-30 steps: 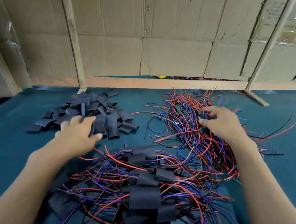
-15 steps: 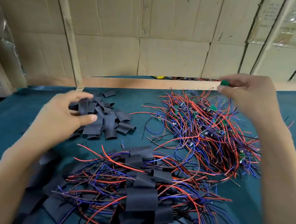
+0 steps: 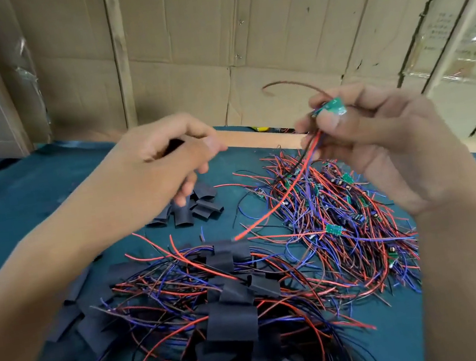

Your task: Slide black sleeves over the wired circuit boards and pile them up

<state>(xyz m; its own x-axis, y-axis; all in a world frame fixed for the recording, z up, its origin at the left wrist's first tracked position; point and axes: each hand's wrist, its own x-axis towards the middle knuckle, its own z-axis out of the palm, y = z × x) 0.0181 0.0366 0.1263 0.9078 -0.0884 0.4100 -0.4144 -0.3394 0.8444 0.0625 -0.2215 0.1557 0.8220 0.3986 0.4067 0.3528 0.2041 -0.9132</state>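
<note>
At the upper right of the frame the right hand point(image 3: 379, 140) pinches a small green circuit board point(image 3: 331, 107) between thumb and fingers, its red and dark wires trailing down toward the loose tangle of bare boards point(image 3: 343, 214) at centre right. At upper centre the left hand point(image 3: 165, 157) curls round a black sleeve point(image 3: 175, 145), mostly hidden in its grip. The two are near but not yet joined. A heap of sleeved boards point(image 3: 226, 299) fills the lower centre of the green worktop point(image 3: 3, 209), while spare sleeves point(image 3: 194, 207) lie behind; plenty appears left to do.
</note>
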